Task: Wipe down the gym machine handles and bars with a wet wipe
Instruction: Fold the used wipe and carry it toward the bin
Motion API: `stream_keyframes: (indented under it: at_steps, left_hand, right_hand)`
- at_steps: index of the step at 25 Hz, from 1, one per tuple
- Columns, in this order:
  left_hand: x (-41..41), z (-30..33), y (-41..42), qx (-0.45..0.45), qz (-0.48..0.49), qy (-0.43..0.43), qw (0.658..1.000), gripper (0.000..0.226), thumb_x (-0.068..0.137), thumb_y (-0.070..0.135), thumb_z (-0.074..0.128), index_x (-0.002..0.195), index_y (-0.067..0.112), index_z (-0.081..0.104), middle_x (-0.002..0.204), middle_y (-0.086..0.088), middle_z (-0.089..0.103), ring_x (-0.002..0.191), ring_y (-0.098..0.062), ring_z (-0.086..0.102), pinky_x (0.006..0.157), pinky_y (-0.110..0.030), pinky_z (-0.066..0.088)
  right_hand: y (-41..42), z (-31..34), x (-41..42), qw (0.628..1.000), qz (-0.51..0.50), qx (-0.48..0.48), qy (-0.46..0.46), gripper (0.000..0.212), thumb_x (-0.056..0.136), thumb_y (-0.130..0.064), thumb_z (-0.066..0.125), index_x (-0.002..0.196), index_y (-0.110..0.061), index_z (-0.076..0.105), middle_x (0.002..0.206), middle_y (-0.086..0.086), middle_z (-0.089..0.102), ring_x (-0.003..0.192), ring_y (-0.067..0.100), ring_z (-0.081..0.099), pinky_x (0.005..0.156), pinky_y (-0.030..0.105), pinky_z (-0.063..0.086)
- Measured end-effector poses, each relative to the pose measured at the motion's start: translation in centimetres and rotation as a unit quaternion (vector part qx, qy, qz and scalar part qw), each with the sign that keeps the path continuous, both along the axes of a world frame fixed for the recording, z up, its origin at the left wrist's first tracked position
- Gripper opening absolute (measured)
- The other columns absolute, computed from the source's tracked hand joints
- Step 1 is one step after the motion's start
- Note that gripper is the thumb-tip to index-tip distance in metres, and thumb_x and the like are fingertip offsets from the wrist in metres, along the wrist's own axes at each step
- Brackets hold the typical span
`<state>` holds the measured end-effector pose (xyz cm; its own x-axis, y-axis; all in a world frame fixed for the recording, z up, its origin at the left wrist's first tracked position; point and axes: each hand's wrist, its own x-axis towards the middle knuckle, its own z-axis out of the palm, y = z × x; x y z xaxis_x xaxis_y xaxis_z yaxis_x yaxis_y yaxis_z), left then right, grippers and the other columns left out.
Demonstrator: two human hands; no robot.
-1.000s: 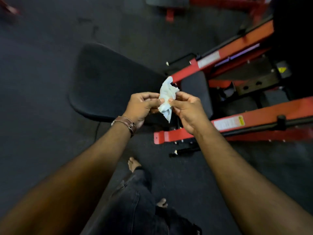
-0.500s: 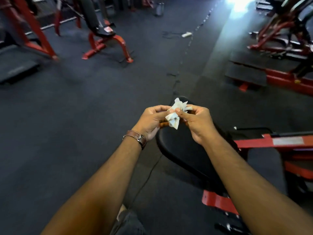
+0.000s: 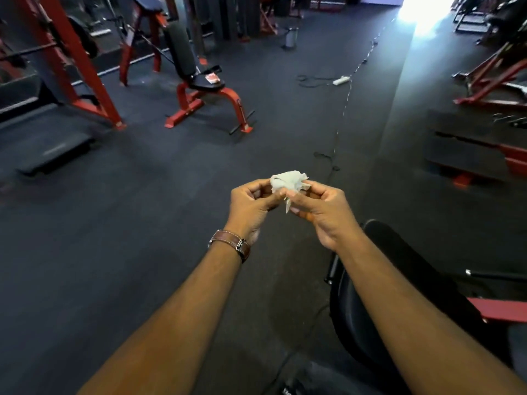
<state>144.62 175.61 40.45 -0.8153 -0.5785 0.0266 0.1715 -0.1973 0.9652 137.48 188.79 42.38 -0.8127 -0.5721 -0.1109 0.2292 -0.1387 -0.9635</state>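
Reaching forward at chest height, both bare forearms meet in the middle of the view over the dark gym floor (image 3: 142,238). The left hand (image 3: 251,205) — a brown leather watch strap (image 3: 231,244) on its wrist — curls its fingers and pinches one side of a crumpled white wet wipe (image 3: 288,182). The right hand (image 3: 322,212) pinches the other side with thumb and fingertips, so the wipe is bunched between the two hands, clear of any machine. A black padded seat (image 3: 385,295) on a red frame lies below the right forearm. A red bench (image 3: 205,89) stands well apart, far left.
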Motion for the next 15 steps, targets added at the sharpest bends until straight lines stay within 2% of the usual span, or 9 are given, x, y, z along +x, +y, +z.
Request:
stream_keyframes:
  at_steps: [2,4,6,8,12,15]
  left_hand:
    - [-4.8,-0.1,-3.3,-0.003,-0.014,0.004,1.000,0.024,0.080,-0.002,0.076,0.104,-0.003,0.071,0.088,-0.007,0.074,0.081,-0.013,0.067,0.071,-0.027,0.056]
    - [-10.4,-0.4,-6.9,-0.001,-0.035,0.019,0.999,0.022,0.081,-0.002,0.075,0.103,-0.005,0.071,0.094,-0.013,0.074,0.086,-0.019,0.069,0.077,-0.032,0.059]
    - [-16.3,-0.7,-10.5,0.012,-0.038,0.033,0.999,0.023,0.082,-0.006,0.073,0.104,-0.007,0.069,0.098,-0.016,0.074,0.089,-0.021,0.071,0.076,-0.030,0.059]
    - [-21.6,-0.7,-13.7,0.037,-0.033,0.037,0.998,0.023,0.083,-0.009,0.070,0.105,-0.006,0.068,0.096,-0.014,0.075,0.088,-0.019,0.071,0.077,-0.028,0.059]
    - [-32.6,0.1,-19.8,0.082,0.007,0.033,0.996,0.022,0.083,-0.005,0.071,0.105,-0.003,0.069,0.096,-0.010,0.075,0.089,-0.017,0.070,0.081,-0.029,0.057]
    - [-41.7,0.7,-23.8,0.097,0.005,0.035,0.995,0.017,0.084,-0.001,0.072,0.101,0.000,0.071,0.095,-0.009,0.076,0.088,-0.017,0.069,0.079,-0.027,0.056]
  right_hand:
    - [-3.1,-0.2,-4.5,0.999,-0.045,0.019,0.021,0.029,0.076,-0.013,0.080,0.103,-0.005,0.074,0.102,0.012,0.075,0.094,0.021,0.070,0.085,0.036,0.056]
    - [-6.6,-0.9,-10.1,0.995,-0.094,0.005,0.022,0.016,0.081,-0.005,0.076,0.097,-0.002,0.075,0.096,0.013,0.075,0.088,0.021,0.068,0.079,0.033,0.057]
    - [-10.7,-1.5,-15.6,0.992,-0.122,-0.009,0.033,0.010,0.081,-0.001,0.075,0.091,-0.001,0.075,0.092,0.014,0.073,0.084,0.018,0.067,0.073,0.027,0.056]
    - [-14.6,-1.8,-20.6,0.989,-0.145,-0.016,0.021,0.006,0.080,0.000,0.076,0.086,0.000,0.075,0.089,0.015,0.072,0.082,0.019,0.065,0.073,0.027,0.055]
    - [-21.7,-0.3,-30.9,0.985,-0.164,-0.034,-0.027,0.020,0.078,0.001,0.077,0.097,0.006,0.072,0.095,0.020,0.074,0.085,0.025,0.068,0.081,0.036,0.057]
    - [-26.2,0.9,-39.7,0.981,-0.183,-0.055,-0.033,0.029,0.077,0.005,0.077,0.105,0.000,0.070,0.096,0.017,0.075,0.089,0.027,0.072,0.083,0.037,0.058]
